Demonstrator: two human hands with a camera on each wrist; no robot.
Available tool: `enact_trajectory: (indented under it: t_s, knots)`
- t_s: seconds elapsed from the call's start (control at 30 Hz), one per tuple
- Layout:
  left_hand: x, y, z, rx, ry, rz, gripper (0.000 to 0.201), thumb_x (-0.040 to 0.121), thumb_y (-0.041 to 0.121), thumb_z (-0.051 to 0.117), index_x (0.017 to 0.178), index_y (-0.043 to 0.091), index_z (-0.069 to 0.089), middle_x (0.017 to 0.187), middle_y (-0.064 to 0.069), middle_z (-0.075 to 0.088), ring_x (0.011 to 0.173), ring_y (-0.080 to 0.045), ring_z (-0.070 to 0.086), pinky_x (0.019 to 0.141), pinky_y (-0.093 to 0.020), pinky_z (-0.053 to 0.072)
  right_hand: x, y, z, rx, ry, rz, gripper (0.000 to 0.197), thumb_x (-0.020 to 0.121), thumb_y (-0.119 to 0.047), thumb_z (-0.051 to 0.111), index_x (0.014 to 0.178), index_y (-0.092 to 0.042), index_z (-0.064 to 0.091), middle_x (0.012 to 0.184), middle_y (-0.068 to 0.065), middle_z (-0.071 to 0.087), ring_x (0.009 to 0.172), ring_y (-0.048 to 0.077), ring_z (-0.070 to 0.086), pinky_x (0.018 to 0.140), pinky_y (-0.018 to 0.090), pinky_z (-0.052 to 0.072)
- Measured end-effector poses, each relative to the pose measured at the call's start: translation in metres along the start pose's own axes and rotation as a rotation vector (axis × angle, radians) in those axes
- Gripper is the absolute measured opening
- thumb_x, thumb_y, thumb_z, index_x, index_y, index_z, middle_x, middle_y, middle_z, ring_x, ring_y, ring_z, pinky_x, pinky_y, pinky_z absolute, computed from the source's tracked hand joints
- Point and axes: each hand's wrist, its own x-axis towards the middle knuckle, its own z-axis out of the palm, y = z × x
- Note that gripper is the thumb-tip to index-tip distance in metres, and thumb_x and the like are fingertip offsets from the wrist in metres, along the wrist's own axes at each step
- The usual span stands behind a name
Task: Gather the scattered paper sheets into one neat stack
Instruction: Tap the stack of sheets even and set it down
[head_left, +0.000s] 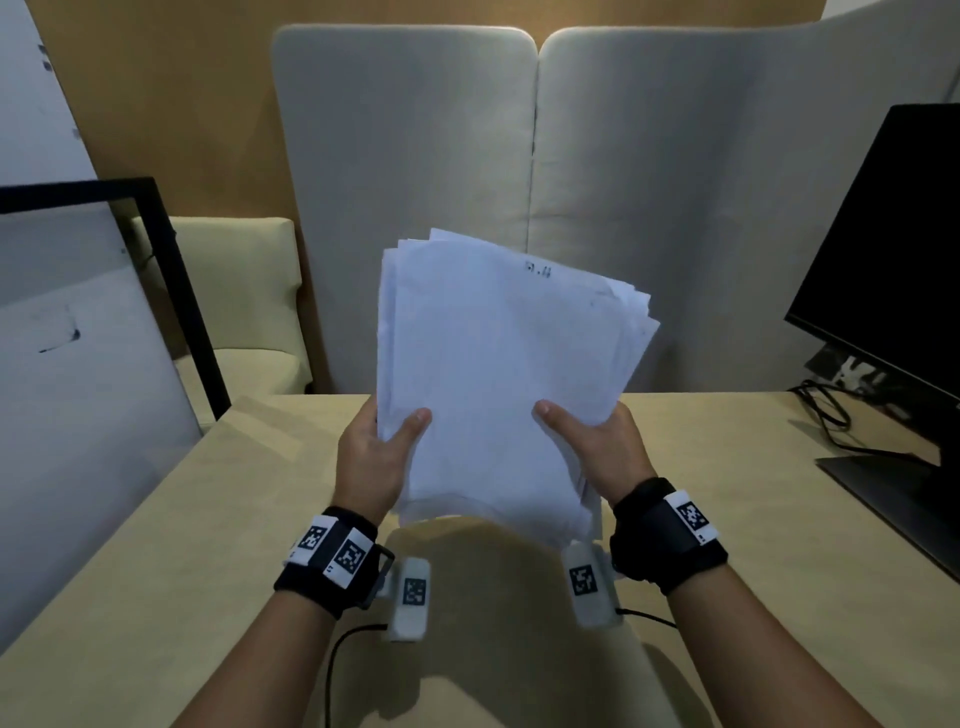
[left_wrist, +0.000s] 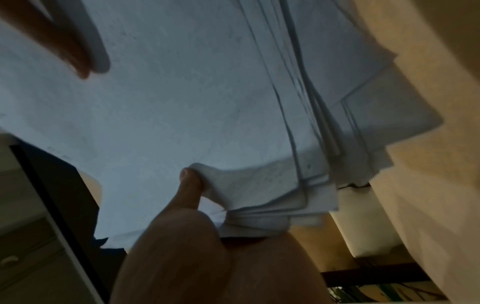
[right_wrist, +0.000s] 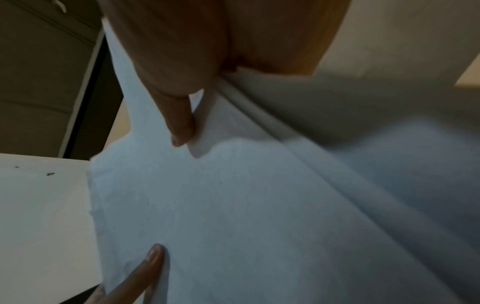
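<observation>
The left hand (head_left: 375, 453) and right hand (head_left: 597, 447) are gripping the paper stack (head_left: 498, 374) by its near edges, thumbs on top, holding it tilted above the worktop (head_left: 156, 545), its sheets lying unevenly.

From the head we look forward and down at the paper stack (head_left: 498, 379) — 12 o'clock, near. Our wrist views sit close beneath it, facing up along each thumb — all three share it.
</observation>
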Motion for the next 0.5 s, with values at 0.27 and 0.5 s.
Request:
enact_trajectory:
  t_s: [0.27, 0.5]
  knots:
    - [0.031, -0.008, -0.015, 0.151, -0.328, -0.055, 0.045, 0.083, 0.038, 0.077, 0.124, 0.034, 0.060, 0.117, 0.014, 0.071, 0.107, -0.005, 0.068, 0.089, -0.031, 0.055, 0.023, 0.002, 0.000, 0.197, 0.053, -0.030, 0.021, 0.088, -0.004, 0.069, 0.109, 0.000, 0.070, 0.098, 0.003, 0.076, 0.093, 0.014, 0.071, 0.080, 0.022, 0.055]
    - [0.033, -0.021, 0.008, 0.130, -0.059, -0.056, 0.034, 0.083, 0.033, 0.078, 0.112, 0.027, 0.061, 0.098, 0.016, 0.069, 0.086, 0.001, 0.067, 0.063, -0.012, 0.052, 0.035, 0.014, 0.001, 0.132, -0.012, 0.014, 0.019, 0.092, -0.015, 0.067, 0.110, -0.016, 0.070, 0.108, -0.002, 0.076, 0.102, 0.014, 0.071, 0.087, 0.028, 0.056]
